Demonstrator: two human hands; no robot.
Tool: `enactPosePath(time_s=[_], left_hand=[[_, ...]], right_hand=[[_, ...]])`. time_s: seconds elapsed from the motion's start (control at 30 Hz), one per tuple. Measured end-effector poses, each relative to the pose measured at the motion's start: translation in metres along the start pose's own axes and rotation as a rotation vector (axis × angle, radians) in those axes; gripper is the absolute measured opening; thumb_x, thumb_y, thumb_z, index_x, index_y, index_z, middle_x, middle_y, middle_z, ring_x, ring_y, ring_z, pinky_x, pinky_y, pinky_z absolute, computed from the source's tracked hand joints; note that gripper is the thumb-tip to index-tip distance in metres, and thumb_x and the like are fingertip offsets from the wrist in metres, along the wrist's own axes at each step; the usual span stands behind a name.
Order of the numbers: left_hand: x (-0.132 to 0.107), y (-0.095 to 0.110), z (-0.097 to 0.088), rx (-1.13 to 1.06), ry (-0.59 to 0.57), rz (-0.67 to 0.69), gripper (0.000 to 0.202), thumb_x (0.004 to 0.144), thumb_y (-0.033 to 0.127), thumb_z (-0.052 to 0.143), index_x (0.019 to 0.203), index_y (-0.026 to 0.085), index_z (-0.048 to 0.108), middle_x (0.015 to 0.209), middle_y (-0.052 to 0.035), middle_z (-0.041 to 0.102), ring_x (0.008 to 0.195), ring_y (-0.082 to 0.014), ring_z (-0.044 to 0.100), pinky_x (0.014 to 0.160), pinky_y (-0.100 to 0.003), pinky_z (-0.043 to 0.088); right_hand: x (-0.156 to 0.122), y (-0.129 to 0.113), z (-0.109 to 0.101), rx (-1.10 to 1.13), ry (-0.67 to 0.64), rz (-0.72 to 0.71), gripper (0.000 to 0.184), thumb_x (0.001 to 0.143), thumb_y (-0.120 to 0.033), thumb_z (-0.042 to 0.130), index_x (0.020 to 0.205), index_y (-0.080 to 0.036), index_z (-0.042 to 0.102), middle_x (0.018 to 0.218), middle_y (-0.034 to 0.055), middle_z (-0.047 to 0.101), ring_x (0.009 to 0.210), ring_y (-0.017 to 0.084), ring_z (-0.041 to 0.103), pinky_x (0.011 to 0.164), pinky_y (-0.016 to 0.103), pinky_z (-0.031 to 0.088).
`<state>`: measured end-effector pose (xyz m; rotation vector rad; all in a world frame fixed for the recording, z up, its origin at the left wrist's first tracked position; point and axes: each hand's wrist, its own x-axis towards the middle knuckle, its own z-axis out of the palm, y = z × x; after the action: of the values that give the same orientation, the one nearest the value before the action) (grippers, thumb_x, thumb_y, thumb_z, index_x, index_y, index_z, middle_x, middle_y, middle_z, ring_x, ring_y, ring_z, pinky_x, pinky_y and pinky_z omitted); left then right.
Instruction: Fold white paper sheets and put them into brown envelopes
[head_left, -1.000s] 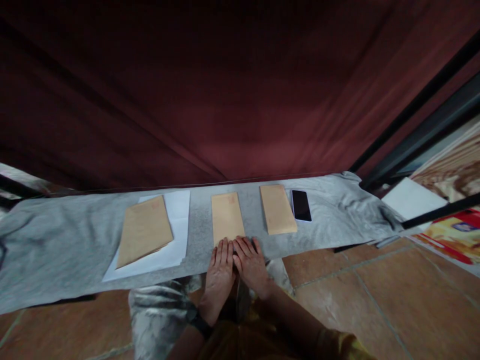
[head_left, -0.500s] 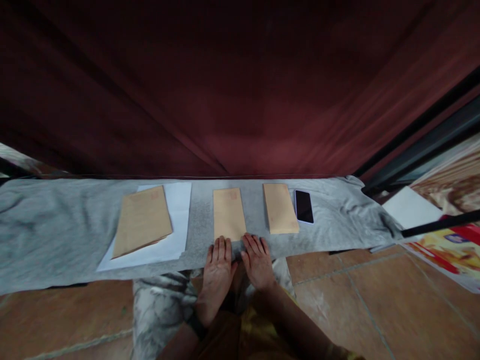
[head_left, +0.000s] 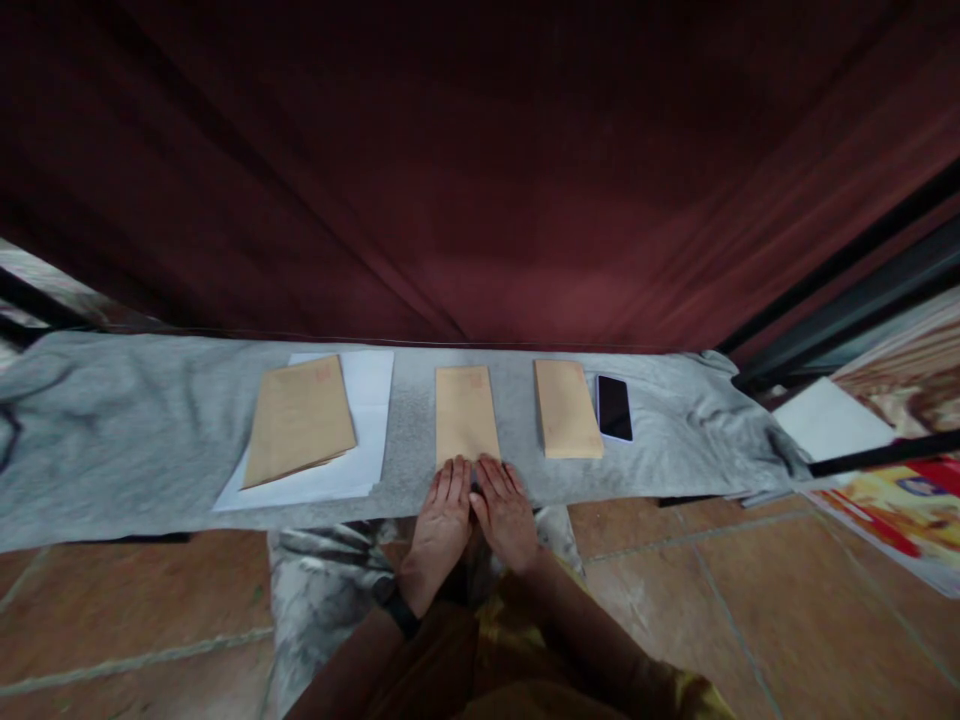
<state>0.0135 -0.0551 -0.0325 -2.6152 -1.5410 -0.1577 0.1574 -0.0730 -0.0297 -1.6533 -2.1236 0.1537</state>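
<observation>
My left hand point(head_left: 441, 518) and my right hand point(head_left: 504, 510) lie flat side by side on the grey cloth point(head_left: 135, 430), fingers stretched out, fingertips at the near end of the middle brown envelope point(head_left: 466, 412). Neither hand holds anything. A second narrow brown envelope point(head_left: 566, 408) lies to the right, with a black phone point(head_left: 614, 407) beside it. To the left a larger brown envelope point(head_left: 300, 418) rests on white paper sheets point(head_left: 369, 400).
A dark red curtain point(head_left: 480, 170) hangs behind the cloth. Black bars point(head_left: 847, 290) and a white sheet point(head_left: 829, 420) stand at the right, with colourful printed paper point(head_left: 907, 500). Tiled floor point(head_left: 750, 600) lies below; my knees sit under my hands.
My hands, apart half a second ago, have come back together at the middle envelope's near end. The view has shifted slightly.
</observation>
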Motion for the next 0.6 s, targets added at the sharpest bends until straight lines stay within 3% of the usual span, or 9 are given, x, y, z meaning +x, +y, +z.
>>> enactPosePath(time_s=[0.2,0.4,0.6], left_hand=[[0.000,0.000,-0.007,-0.032,-0.024,-0.008,0.063,0.092,0.022,0.044,0.152,0.003,0.040,0.151,-0.0225,0.051,0.145,-0.0305,0.042,0.121,-0.049,0.033],[0.019,0.018,-0.008,-0.023,-0.010,0.054,0.067,0.086,0.006,0.039,0.153,0.007,0.041,0.149,-0.0193,0.053,0.143,-0.0291,0.043,0.122,-0.048,0.031],[0.023,0.015,-0.008,0.034,-0.014,0.130,0.065,0.087,0.005,0.035,0.151,0.007,0.044,0.147,-0.0188,0.053,0.142,-0.0302,0.043,0.122,-0.049,0.031]], right_hand=[[-0.006,0.013,-0.005,-0.039,0.026,0.066,0.046,0.107,-0.028,0.038,0.150,-0.015,0.049,0.152,0.0103,0.054,0.143,0.023,0.044,0.123,0.046,0.030],[0.000,0.016,-0.005,-0.042,0.024,0.076,0.044,0.107,-0.026,0.037,0.146,-0.014,0.054,0.145,0.0116,0.060,0.140,0.024,0.048,0.122,0.046,0.032],[0.002,0.018,0.001,-0.061,0.030,0.062,0.044,0.106,-0.026,0.038,0.144,-0.012,0.055,0.142,0.0149,0.059,0.138,0.025,0.046,0.120,0.047,0.034]])
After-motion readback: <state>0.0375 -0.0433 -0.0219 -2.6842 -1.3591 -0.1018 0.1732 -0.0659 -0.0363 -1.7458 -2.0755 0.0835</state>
